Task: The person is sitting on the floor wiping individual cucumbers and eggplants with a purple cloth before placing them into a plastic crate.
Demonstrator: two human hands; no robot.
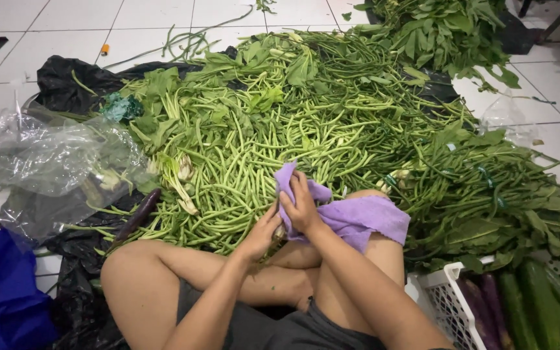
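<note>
A purple cloth [364,217] lies draped over my right knee. My right hand [303,204] presses on it and bunches one end upward. My left hand [262,234] sits just beside it, fingers curled against the cloth's lower edge. Both hands meet in front of a big heap of long green beans [254,162] spread over black plastic on the white tiled floor. I sit cross-legged with bare knees, right at the edge of the heap.
Leafy greens [448,29] pile up at the back right and bundled greens [507,194] at the right. A white crate [439,291] holds cucumbers and eggplants. Clear plastic bags [46,168] and a blue bag [1,291] lie left. A dark eggplant [139,214] rests nearby.
</note>
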